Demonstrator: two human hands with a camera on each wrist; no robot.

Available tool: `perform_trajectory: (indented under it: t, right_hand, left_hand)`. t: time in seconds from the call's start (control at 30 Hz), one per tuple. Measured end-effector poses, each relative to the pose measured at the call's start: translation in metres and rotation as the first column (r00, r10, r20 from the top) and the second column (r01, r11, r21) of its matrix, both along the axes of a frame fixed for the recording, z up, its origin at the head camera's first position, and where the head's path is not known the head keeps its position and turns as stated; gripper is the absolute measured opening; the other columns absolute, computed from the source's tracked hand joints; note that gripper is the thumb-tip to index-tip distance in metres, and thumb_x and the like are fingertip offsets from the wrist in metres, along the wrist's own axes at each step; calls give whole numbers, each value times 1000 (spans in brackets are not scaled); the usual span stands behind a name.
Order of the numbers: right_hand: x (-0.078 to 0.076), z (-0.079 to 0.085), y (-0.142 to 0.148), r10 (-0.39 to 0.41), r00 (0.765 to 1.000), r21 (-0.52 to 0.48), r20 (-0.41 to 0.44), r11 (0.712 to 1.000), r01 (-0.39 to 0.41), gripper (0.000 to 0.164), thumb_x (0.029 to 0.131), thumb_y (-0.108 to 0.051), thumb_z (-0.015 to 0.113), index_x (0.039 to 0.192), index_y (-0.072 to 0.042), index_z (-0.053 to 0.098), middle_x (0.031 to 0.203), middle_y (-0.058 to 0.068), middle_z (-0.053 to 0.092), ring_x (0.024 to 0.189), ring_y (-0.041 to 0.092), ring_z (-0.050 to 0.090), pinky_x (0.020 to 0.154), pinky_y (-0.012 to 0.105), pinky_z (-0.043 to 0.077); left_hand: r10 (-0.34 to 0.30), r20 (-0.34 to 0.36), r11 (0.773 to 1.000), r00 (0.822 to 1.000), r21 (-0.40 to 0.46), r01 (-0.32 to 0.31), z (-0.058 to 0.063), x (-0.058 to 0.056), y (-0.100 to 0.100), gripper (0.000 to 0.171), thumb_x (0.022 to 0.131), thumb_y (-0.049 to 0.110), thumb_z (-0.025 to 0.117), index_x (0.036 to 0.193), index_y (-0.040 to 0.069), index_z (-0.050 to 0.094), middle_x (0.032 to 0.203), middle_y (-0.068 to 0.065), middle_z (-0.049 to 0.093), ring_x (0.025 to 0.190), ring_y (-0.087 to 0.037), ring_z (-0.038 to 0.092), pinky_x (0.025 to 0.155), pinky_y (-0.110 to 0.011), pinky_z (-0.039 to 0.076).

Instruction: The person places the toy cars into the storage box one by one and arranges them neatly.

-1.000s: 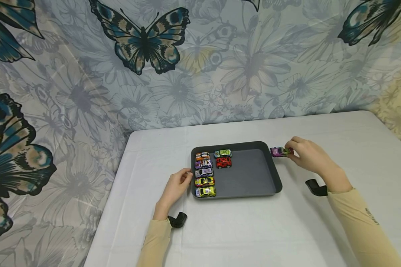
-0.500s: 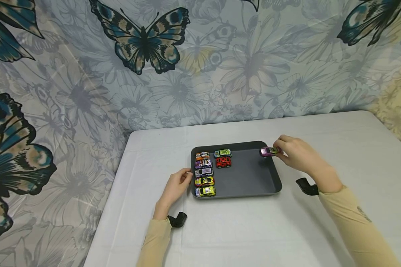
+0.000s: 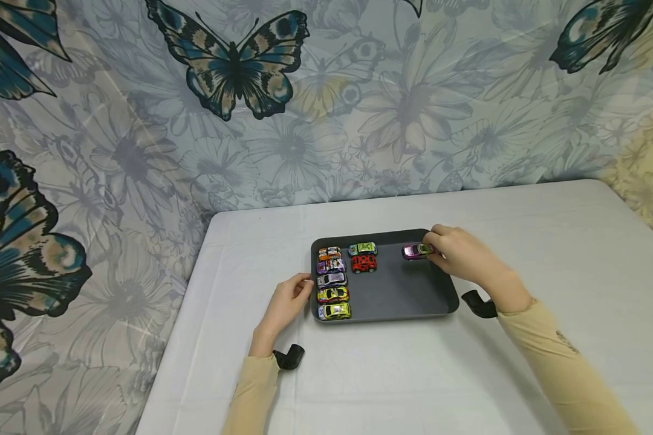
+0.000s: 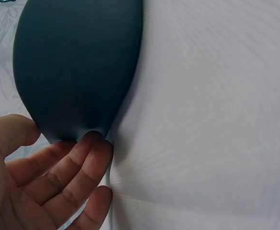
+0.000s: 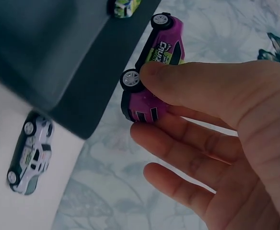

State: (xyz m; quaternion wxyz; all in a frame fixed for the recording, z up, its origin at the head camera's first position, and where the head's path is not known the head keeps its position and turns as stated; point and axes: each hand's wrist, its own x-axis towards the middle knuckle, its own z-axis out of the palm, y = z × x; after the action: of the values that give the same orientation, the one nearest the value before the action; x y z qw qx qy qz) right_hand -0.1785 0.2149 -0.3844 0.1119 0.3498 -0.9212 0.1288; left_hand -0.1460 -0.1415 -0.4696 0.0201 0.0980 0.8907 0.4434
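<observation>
Thumb and fingers of my right hand [image 3: 462, 254] pinch a magenta toy car [image 5: 163, 50] with a lime patch on its side. In the head view that car hangs over the right back part of a dark grey tray [image 3: 397, 296]. My left hand [image 3: 285, 302] grips the tray's left edge, thumb on one side and curled fingers on the other, as the left wrist view shows. Several toy cars, among them a yellow car [image 3: 334, 311], stand in a column along the tray's left side. Beside them are a green car [image 3: 363, 249] and a red car [image 3: 364, 263].
A white tablecloth [image 3: 392, 374] covers the table under the tray. A silver-white toy car [image 5: 30, 153] lies outside the tray in the right wrist view. Behind the table hangs a butterfly-print cloth [image 3: 326, 151].
My right hand has carried the magenta car leftward, from outside the tray's right edge to over the tray. The left hand and the tray have stayed put.
</observation>
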Motion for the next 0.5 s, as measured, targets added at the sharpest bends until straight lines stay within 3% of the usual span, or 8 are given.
perform_trajectory:
  t: [0.5]
  right_hand:
    - [-2,-9,-33,60,997,4,55,998,-61,17,70,4,76,81,-2,64,76,6,56,62,16,54,57,33,45]
  left_hand:
    - [-16,-5,1000,1000,0,16,1,0,0,30,96,21,52,116,0,61,89,-4,65,75,-11,59,69,-27,49]
